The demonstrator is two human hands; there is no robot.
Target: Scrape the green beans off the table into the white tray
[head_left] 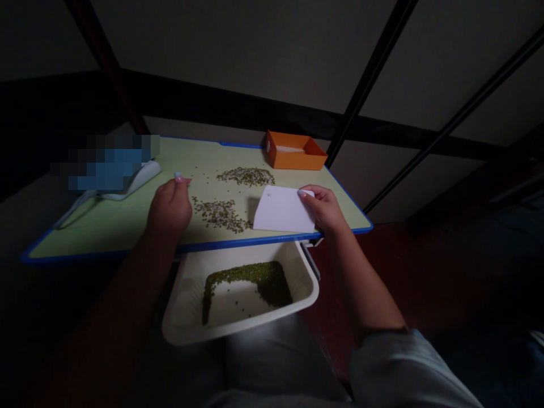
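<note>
My right hand (326,208) grips a white plastic scraper card (284,209) by its right edge and holds it flat on the pale green table (110,224). Just left of the card lies a loose patch of small green beans (221,214). A second patch of beans (246,176) lies further back. My left hand (170,205) rests on the table left of the nearer beans, fingers curled with one fingertip pointing forward, and holds nothing I can see. Below the table's front edge a white tray (187,317) sits on my lap with a mound of green beans (250,283) in it.
An orange box (294,152) stands at the table's back right corner. A white curved object with a cable (134,181) lies at the back left, beside a blurred patch. The table has a blue rim. Dark bars and a wall rise behind it.
</note>
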